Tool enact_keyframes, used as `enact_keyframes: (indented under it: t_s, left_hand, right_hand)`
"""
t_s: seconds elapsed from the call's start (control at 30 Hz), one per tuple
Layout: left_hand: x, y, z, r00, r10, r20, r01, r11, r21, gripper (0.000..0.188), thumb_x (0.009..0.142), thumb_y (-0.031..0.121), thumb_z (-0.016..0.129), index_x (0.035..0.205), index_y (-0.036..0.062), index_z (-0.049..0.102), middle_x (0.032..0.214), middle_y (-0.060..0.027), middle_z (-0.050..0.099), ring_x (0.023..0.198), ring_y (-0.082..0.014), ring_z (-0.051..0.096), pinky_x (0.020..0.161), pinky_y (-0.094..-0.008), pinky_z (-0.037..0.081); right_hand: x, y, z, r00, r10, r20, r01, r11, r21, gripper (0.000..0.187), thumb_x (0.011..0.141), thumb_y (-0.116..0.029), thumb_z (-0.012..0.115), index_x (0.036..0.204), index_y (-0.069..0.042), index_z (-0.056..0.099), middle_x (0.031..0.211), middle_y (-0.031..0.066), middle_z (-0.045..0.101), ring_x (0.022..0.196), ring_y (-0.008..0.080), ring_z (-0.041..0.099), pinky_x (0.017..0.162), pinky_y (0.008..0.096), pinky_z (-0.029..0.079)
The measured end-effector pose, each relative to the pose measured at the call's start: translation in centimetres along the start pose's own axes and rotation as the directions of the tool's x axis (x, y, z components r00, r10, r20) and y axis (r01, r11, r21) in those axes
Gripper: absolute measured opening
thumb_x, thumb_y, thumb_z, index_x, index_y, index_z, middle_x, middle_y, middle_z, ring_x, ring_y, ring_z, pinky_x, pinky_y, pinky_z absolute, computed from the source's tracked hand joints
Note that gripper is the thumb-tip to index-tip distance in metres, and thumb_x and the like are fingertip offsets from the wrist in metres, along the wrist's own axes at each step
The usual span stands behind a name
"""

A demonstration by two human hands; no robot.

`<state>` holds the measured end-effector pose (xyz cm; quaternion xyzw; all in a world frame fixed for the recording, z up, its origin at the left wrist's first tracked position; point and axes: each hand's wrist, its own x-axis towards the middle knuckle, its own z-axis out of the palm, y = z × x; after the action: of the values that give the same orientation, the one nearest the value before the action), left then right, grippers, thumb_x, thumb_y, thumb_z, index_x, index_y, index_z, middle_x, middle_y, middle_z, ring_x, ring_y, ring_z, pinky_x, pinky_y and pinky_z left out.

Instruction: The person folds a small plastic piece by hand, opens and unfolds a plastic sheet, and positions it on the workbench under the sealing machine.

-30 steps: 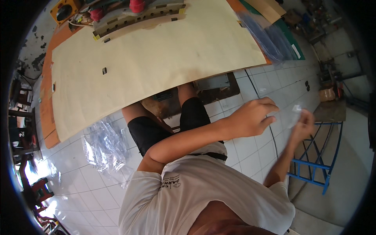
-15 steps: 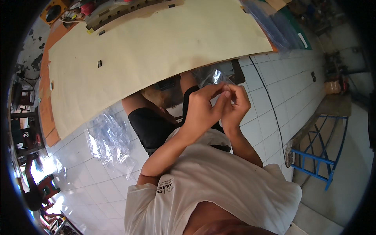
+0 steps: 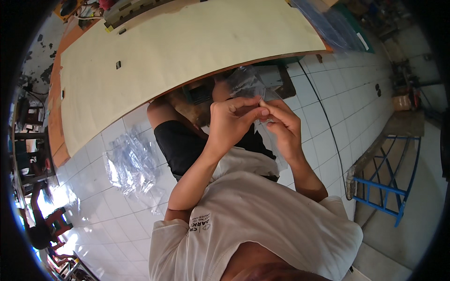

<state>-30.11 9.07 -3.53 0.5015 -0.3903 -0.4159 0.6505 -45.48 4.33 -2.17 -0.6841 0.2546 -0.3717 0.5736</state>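
I'm making the left hand (image 3: 228, 124) and right hand (image 3: 288, 129) pinch some clear plastic film (image 3: 246, 80), fingertips nearly together on it. It's spreading just beyond the fingers, the desk (image 3: 187, 56) is sitting farther ahead, and crumpled plastic (image 3: 131, 161) is lying off left.

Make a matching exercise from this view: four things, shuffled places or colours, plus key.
1 clear film
2 crumpled plastic
3 barred frame
4 tabletop

A blue
B at the fingertips of the left hand and right hand
C mostly pale yellow
D heaped on the tiled floor

Pairs: 1-B, 2-D, 3-A, 4-C
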Motion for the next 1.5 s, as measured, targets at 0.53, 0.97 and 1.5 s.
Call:
enact_keyframes:
  t_s: [0.53,0.97,1.5]
  left_hand:
    - [-0.3,4.2,7.3,0.809,0.420,0.412,-0.484,0.873,0.060,0.010,0.080,0.001,0.072,0.090,0.0011,0.073,0.082,-0.0142,0.072,0.072,-0.0237,0.072,0.066,-0.0284,0.056]
    - [2.1,14.2,4.4,0.601,0.699,0.387,-0.760,0.650,0.005,0.009,0.079,-0.002,0.072,0.087,0.0000,0.073,0.079,-0.0101,0.072,0.070,-0.0182,0.071,0.064,-0.0254,0.054]
    - [0.6,13.7,-13.4,0.792,0.541,-0.281,-0.478,0.837,0.265,0.014,0.091,0.005,0.065,0.098,-0.0076,0.065,0.088,-0.0126,0.069,0.080,-0.0177,0.068,0.080,-0.0333,0.058]
  right_hand:
    - [2.8,-9.3,-12.7,0.826,0.012,0.564,0.360,0.759,-0.543,0.024,0.063,-0.006,0.077,0.087,-0.006,0.071,0.098,0.0060,0.071,0.125,0.0294,0.053,0.116,0.0557,0.018]
    - [7.1,-15.3,-21.3,0.906,0.032,0.421,0.315,0.614,-0.723,0.015,0.068,0.002,0.075,0.080,-0.002,0.067,0.089,0.0076,0.069,0.107,0.0272,0.061,0.103,0.0443,0.038]
    - [9.7,-8.3,-7.0,0.952,-0.270,0.145,0.300,0.916,-0.267,0.013,0.085,-0.009,0.074,0.089,0.002,0.068,0.086,0.0092,0.072,0.080,0.0123,0.066,0.076,0.0248,0.052]
